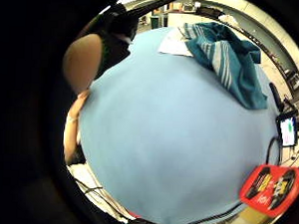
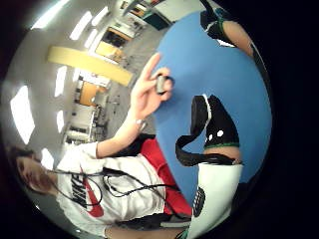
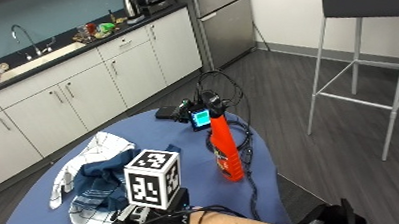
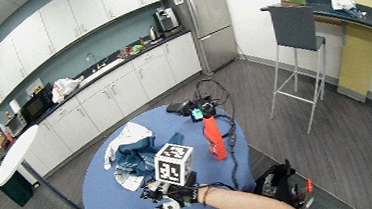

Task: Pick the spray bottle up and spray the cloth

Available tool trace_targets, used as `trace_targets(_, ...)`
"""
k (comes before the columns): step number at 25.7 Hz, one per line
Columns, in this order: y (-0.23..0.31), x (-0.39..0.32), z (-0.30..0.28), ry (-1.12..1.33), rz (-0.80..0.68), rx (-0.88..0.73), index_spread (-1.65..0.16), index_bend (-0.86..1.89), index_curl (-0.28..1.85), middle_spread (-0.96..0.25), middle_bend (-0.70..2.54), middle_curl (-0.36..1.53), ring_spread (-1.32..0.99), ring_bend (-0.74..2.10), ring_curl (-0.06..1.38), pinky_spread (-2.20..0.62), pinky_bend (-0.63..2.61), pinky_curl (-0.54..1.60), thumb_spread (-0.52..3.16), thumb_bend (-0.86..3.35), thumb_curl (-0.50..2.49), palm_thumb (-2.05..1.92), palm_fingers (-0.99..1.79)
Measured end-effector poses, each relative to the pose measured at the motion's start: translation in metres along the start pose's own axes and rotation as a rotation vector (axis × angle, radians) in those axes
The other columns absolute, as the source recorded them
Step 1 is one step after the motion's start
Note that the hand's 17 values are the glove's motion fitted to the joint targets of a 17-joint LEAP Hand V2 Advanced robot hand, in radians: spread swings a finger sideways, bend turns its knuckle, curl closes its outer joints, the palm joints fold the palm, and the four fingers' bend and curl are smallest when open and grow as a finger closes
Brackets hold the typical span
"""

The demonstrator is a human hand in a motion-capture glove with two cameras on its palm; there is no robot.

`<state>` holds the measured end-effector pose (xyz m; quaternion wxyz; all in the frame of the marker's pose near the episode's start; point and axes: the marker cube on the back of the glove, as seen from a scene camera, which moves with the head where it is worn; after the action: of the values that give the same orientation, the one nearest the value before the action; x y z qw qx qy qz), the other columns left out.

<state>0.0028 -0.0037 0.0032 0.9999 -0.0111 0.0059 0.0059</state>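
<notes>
While we looked across the round blue worktop (image 3: 188, 165) from the outside view, the orange spray bottle (image 3: 225, 147) stood upright near its far right edge, black trigger head on top, with nothing holding it. Just behind the bottle, at the worktop's far edge, sat a small device with a lit screen (image 3: 200, 119) among a tangle of black cables (image 3: 246, 155) that ran down along the right edge. Toward the left side lay the cloth (image 3: 95, 183), a crumpled heap of dark teal and white striped fabric, well apart from the bottle.

Our gloved right hand (image 4: 170, 198) hovered above the near edge of the worktop, between the cloth and the bottle but touching neither; the forearm (image 4: 244, 202) reached in from the near right. We could not tell how the grip stood, since the fingers were hidden from every view.

From the little finger side palm view, we saw mostly bare blue worktop (image 1: 173, 143), the cloth (image 1: 227, 55) lying at one edge over a white sheet (image 1: 173, 43), and a red package (image 1: 272, 189) beyond the rim. From the thumb side palm view, the bare left hand (image 2: 149, 92) was raised beside the worktop edge, pinching a small dark object (image 2: 161, 83).
</notes>
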Motion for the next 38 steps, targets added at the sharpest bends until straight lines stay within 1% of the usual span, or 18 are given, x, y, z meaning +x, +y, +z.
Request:
trace_targets(4,-0.006,0.007,0.01,0.028,0.05,-0.045,-0.24,0.34,0.17,-0.01,0.19,0.09,0.03,0.19,0.09,0.12,0.49,0.15,0.58,0.42,0.15,0.62,0.6)
trace_targets(10,-0.007,0.01,0.014,0.094,0.105,-0.084,-0.3,0.35,0.25,-0.02,0.2,0.15,0.04,0.18,0.13,0.17,0.44,0.18,0.84,0.41,0.2,0.64,0.55)
trace_targets(13,0.004,0.01,0.003,0.082,0.128,-0.066,-0.32,0.35,0.27,-0.02,0.21,0.18,0.04,0.17,0.14,0.19,0.41,0.18,0.92,0.39,0.22,0.63,0.54)
trace_targets(16,0.029,-0.002,-0.007,0.073,0.136,-0.019,-0.33,0.33,0.28,-0.03,0.21,0.2,0.04,0.17,0.14,0.2,0.4,0.18,0.99,0.35,0.22,0.62,0.54)
trace_targets(19,0.068,-0.02,-0.025,0.087,0.136,0.113,-0.33,0.29,0.29,-0.02,0.18,0.21,0.05,0.17,0.15,0.19,0.47,0.21,1.04,0.31,0.23,0.59,0.57)
trace_targets(22,0.113,-0.026,-0.05,0.064,0.153,0.294,-0.34,0.22,0.28,-0.03,0.16,0.21,0.03,0.23,0.17,0.14,0.56,0.23,1.07,0.27,0.23,0.57,0.67)
trace_targets(24,0.144,-0.021,-0.07,0.031,0.179,0.431,-0.34,0.19,0.28,-0.03,0.16,0.22,0.03,0.24,0.18,0.12,0.57,0.24,1.08,0.25,0.23,0.56,0.69)
trace_targets(28,0.203,0.009,-0.111,-0.076,0.306,0.724,-0.33,0.14,0.27,-0.03,0.2,0.25,0.01,0.29,0.22,0.08,0.57,0.25,1.1,0.22,0.23,0.56,0.79)
trace_targets(30,0.223,0.03,-0.123,-0.145,0.383,0.839,-0.33,0.13,0.27,-0.03,0.21,0.26,0.01,0.31,0.24,0.06,0.57,0.26,1.1,0.2,0.24,0.57,0.82)
trace_targets(33,0.238,0.061,-0.129,-0.241,0.485,0.926,-0.33,0.11,0.27,-0.04,0.22,0.28,0.0,0.33,0.26,0.05,0.56,0.27,1.1,0.17,0.24,0.57,0.83)
trace_targets(38,0.23,0.107,-0.12,-0.401,0.577,0.924,-0.32,0.06,0.24,-0.04,0.24,0.31,0.0,0.34,0.29,0.04,0.59,0.29,1.09,0.13,0.25,0.58,0.78)
